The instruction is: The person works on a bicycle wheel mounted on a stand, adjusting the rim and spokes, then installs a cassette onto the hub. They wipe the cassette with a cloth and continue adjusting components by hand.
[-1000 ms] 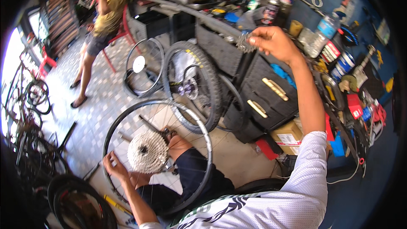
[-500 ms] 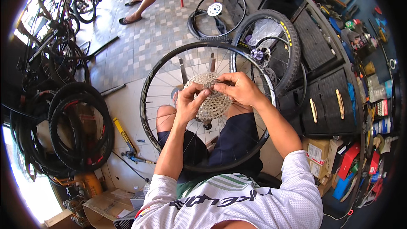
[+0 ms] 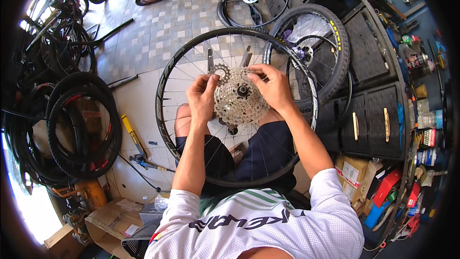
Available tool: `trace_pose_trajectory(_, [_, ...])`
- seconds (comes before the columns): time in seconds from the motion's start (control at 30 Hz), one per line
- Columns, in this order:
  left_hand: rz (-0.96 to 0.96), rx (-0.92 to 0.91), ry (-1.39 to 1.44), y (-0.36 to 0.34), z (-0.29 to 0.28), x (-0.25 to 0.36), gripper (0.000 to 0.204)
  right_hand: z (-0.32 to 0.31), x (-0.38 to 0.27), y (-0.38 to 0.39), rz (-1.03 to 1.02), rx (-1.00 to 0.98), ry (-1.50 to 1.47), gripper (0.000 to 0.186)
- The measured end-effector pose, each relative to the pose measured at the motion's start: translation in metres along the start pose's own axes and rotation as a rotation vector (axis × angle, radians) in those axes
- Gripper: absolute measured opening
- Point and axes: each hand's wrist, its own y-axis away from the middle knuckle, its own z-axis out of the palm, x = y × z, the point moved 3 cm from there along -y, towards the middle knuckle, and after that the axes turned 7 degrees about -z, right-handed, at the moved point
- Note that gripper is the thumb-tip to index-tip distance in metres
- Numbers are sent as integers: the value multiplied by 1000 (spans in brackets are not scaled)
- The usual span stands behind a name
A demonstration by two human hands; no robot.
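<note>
A bicycle wheel [image 3: 161,107] lies across my lap, its cassette [image 3: 239,105] facing up with the hub's splined end bare in the middle. Over the cassette's far left edge, my left hand [image 3: 201,96] pinches a small sprocket [image 3: 222,73] between thumb and fingers. My right hand [image 3: 273,88] is closed at the cassette's far right edge, thumb and forefinger pinching what looks like another thin toothed sprocket [image 3: 238,74]. Its outline blends with the cogs behind it.
Another wheel with a knobby tyre [image 3: 330,74] leans at the right by black drawers [image 3: 371,124]. Loose tyres [image 3: 52,129] hang at the left. A yellow-handled tool [image 3: 132,134] lies on the floor. A person's feet [image 3: 149,0] rest at the far side.
My hands have moved apart, away from the cassette's centre toward its far edge. The sprocket in my left hand and the hub's end now show. The view has shifted slightly.
</note>
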Motion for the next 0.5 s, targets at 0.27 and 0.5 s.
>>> trace_pose_trajectory(0.27, [9,51,-62,-2,-4,3,24,9,-3,16,-245,-166,265,11])
trace_pose_trajectory(0.5, [6,45,-47,-4,-5,-1,23,12,3,26,-220,-330,274,13])
